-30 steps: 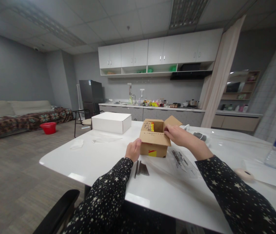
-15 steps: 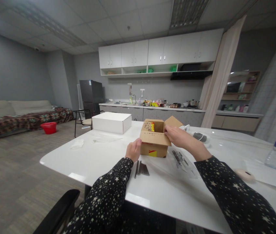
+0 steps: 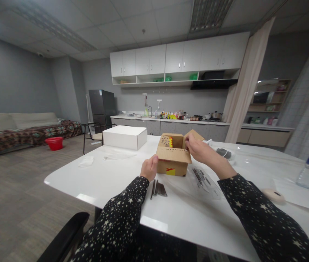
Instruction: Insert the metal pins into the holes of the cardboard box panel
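Head view: the right hand (image 3: 199, 150) has lifted off the near flap of the cardboard box (image 3: 171, 163) to the right flap's edge. Its fingers (image 3: 187, 144) are bunched there, and whether they pinch it is unclear. The left hand (image 3: 149, 167) still braces the box's near-left corner mid-desk (image 3: 110, 174), its fingers hidden. The near flap now lies free and the box is partly open.

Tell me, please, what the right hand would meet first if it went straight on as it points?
Probably the cardboard box: the right hand points left over its open top, likely meeting the far flap first, though depth is unclear.
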Tool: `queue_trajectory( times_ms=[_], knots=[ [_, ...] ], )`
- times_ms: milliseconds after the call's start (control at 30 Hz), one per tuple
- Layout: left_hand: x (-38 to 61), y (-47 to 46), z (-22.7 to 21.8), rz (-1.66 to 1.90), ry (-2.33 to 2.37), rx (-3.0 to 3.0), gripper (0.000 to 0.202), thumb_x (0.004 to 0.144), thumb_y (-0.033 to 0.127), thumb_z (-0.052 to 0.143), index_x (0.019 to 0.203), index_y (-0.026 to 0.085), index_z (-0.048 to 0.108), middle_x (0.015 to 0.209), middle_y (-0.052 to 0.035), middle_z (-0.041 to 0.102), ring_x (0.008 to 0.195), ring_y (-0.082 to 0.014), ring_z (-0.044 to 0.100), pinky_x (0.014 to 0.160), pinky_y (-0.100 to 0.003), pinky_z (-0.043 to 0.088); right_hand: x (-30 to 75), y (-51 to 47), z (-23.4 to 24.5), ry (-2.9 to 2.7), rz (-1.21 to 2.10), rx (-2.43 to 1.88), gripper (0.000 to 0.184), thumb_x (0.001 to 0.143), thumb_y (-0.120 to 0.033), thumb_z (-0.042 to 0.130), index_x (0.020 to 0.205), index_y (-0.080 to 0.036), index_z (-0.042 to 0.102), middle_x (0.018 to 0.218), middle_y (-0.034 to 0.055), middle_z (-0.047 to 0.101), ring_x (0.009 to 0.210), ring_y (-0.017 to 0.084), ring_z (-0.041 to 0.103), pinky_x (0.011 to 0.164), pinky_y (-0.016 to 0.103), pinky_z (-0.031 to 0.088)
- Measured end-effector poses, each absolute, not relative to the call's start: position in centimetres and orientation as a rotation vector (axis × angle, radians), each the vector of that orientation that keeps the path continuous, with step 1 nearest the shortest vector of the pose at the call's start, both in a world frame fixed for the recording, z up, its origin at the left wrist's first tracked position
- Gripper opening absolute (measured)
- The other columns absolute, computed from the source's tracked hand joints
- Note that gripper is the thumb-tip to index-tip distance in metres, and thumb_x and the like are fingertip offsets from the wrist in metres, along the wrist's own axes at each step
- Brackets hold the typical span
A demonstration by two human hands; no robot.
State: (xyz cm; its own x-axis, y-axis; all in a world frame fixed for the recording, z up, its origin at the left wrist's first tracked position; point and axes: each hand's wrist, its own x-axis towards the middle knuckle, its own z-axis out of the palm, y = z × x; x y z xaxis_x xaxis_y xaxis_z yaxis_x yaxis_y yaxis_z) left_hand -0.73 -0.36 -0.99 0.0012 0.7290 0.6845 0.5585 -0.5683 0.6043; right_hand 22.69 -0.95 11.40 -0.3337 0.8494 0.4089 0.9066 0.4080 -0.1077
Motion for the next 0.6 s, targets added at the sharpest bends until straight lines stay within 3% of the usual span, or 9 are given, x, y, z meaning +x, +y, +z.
queue_trajectory(
  times_ms=[333,600],
  knots=[
    [-0.8,-0.2,-1.2,1.608,1.369,2.099,0.052,0.102,0.044,0.024,0.098,0.017,0.068,0.078,-0.0068,0.07,0.079,-0.019,0.065,0.074,-0.027,0.048,23.7,0.6,10.9,-2.324,-0.133,-1.32,0.016,0.101,-0.025,0.036,0.1,-0.02,0.051,0.097,0.0101,0.07,0.084,0.021,0.064,0.07,0.028,0.041],
    [-0.7,-0.4,-1.0,1.599,1.384,2.076,0.052,0.102,0.046,0.024,0.098,0.018,0.068,0.073,-0.0048,0.067,0.076,-0.0186,0.063,0.071,-0.027,0.047,23.6,0.6,10.9,-2.251,-0.066,-1.399,0.017,0.103,-0.028,0.033,0.1,-0.019,0.047,0.097,0.012,0.07,0.077,0.019,0.065,0.066,0.027,0.043]
  ],
)
